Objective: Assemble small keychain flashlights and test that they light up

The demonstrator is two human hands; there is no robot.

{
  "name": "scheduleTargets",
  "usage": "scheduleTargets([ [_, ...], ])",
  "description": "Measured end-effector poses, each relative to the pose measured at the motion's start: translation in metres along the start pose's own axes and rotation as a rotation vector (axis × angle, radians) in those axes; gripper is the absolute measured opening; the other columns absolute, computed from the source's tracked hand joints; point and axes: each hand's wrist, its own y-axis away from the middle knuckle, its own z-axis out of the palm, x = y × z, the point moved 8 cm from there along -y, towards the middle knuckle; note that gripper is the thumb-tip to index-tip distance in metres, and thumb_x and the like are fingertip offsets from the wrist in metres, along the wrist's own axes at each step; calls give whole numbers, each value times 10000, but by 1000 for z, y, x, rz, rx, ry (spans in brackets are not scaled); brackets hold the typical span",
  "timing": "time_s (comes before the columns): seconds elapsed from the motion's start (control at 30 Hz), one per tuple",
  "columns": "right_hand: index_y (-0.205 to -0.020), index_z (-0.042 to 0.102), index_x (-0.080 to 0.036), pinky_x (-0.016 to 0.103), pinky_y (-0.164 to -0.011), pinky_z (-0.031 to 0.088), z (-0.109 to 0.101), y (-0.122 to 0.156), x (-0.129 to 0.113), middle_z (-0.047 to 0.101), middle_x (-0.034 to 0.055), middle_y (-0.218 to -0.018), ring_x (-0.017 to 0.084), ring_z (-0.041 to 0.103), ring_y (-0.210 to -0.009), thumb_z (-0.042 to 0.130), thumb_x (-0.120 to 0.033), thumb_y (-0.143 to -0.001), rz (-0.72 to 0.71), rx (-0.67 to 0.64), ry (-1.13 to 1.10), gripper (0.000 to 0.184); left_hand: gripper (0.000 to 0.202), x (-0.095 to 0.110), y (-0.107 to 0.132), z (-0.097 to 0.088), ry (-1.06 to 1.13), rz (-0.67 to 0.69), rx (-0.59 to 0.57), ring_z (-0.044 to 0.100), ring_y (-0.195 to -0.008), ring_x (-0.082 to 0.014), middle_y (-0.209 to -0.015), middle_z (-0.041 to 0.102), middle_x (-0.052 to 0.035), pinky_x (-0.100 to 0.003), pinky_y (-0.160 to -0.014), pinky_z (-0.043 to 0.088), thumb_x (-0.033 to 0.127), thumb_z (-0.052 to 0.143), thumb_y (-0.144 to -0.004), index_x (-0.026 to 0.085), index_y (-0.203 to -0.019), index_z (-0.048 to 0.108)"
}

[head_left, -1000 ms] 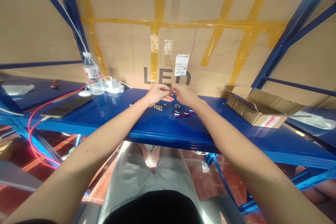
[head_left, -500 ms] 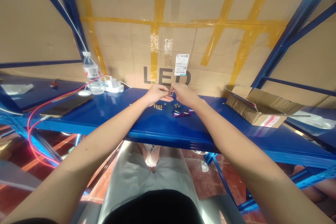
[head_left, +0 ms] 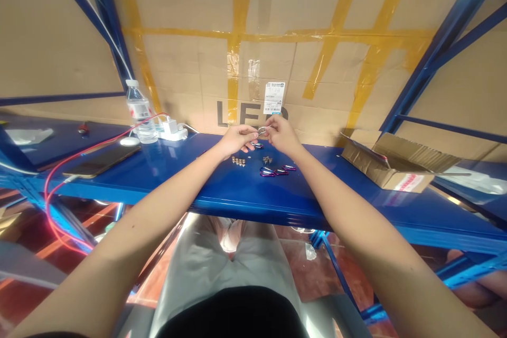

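Observation:
Above the blue table, a small silvery key ring (head_left: 262,130) spans the gap between my two hands. My left hand (head_left: 238,139) pinches its left side between thumb and fingers. On the other side, my right hand (head_left: 280,132) grips it with fingertips closed. Just below the hands is a carabiner (head_left: 257,145), partly covered by fingers; whether it hangs or lies on the table I cannot tell. Nearer me lie several purple and red carabiners (head_left: 267,171). Copper-coloured small round parts (head_left: 238,160) stand in rows, and a cluster of little metal pieces (head_left: 268,159) sits beside them.
An open cardboard box (head_left: 390,166) stands to the right on the blue table (head_left: 253,195). At left are a water bottle (head_left: 141,113), a white power strip (head_left: 173,131) and a phone (head_left: 103,159) on a red cable. A large cardboard sheet (head_left: 190,68) closes off the back.
My hands have drawn slightly apart, and my right hand has risen a little. The ring now shows clearly between them, with a carabiner visible beneath.

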Motion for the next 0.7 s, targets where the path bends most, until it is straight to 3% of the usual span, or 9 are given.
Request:
scheduleTargets([
  [0.23,-925,487,-238,293,-584,460,-16,-4,9,635,7,-782,148,541,-596,551,-234,-895,75,97,-34,71,112,-1,-4,-9,-2,11,29,653,-597,-104,-859,766,-82,-232,-549,476,213,796,-867,122,-920,759],
  [0.43,-882,542,-218,316,-582,487,-13,-3,20,675,28,-756,155,570,-558,591,-166,-883,197,8,32,71,93,-3,-8,-24,55,33,129,663,-626,-122,-793,755,-69,-254,-598,516,120,783,-839,108,-925,750],
  [0.5,-884,599,-203,340,-655,518,-13,-1,16,710,55,-805,187,630,-663,603,-186,-887,153,-4,122,17,134,-4,-9,-25,71,44,141,680,-654,-136,-775,751,-63,-267,-628,536,117,797,-822,109,-948,750],
  [0.6,-920,698,-185,380,-833,521,-9,2,-2,758,101,-992,241,678,-916,629,-240,-894,1,-26,283,92,160,-3,-8,-21,62,69,114,683,-669,-143,-747,746,-61,-290,-682,552,122,805,-813,109,-965,758],
  [0.7,-929,731,-183,353,-819,504,6,8,-11,771,90,-993,227,677,-891,615,-296,-926,-62,-156,295,161,185,0,-6,-14,28,112,68,685,-706,-147,-795,766,-69,-321,-756,562,125,815,-792,116,-973,779],
])
